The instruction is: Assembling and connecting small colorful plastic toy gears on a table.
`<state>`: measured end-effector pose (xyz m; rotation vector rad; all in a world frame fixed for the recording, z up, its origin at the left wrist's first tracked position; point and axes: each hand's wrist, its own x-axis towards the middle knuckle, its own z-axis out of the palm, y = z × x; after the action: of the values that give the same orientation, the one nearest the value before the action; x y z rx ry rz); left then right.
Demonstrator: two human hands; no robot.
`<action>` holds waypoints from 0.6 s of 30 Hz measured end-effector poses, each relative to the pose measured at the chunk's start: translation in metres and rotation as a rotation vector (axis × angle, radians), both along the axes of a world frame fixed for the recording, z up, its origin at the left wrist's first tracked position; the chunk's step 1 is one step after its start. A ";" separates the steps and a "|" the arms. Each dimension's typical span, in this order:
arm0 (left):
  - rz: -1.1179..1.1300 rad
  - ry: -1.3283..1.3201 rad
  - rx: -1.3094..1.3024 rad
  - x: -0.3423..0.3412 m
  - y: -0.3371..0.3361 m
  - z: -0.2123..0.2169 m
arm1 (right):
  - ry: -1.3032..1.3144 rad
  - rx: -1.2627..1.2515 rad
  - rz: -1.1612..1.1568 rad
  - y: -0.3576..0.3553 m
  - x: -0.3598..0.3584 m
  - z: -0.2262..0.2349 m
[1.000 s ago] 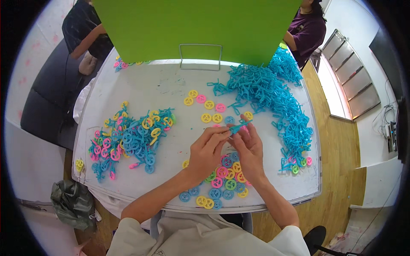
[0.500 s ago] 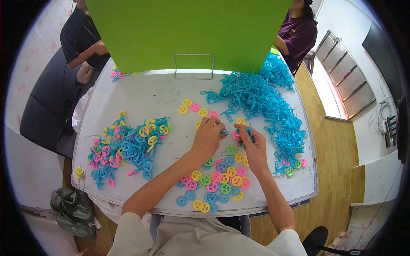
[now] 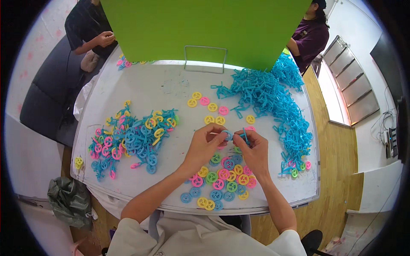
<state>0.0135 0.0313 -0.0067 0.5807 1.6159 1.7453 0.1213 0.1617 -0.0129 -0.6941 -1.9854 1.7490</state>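
Over the middle of the white table my two hands are close together. A small blue spoked plastic wheel is pinched between the thumb and fingers of my left hand. My right hand grips a teal plastic stick piece, right beside the wheel. Whether the two parts touch I cannot tell. Below my hands lie several loose wheels in pink, yellow, green and blue. More loose wheels, such as a yellow one, lie beyond my hands.
Teal stick pieces form a big heap at the right. At the left is a heap of wheels joined to teal sticks. A green board stands across the far side, with a wire stand before it. Two people sit beyond.
My hands have come together, and the blue wheel now shows in my left fingers. The whole view has shifted slightly. The person at far left has raised a hand.
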 end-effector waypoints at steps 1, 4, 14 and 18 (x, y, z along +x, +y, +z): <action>-0.029 -0.103 0.047 0.000 -0.001 -0.001 | -0.005 0.001 0.001 -0.001 0.000 -0.001; -0.109 -0.063 0.020 -0.002 -0.001 -0.003 | 0.022 -0.001 -0.018 -0.003 -0.001 -0.006; 0.018 -0.070 -0.040 0.001 0.000 -0.006 | 0.033 0.030 0.046 -0.008 -0.001 -0.013; 0.081 0.044 -0.042 0.007 0.001 -0.006 | -0.034 0.030 0.036 -0.012 -0.002 -0.006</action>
<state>0.0201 0.0319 -0.0122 0.5444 1.7244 1.7637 0.1197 0.1501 -0.0190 -0.6874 -2.0543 1.7352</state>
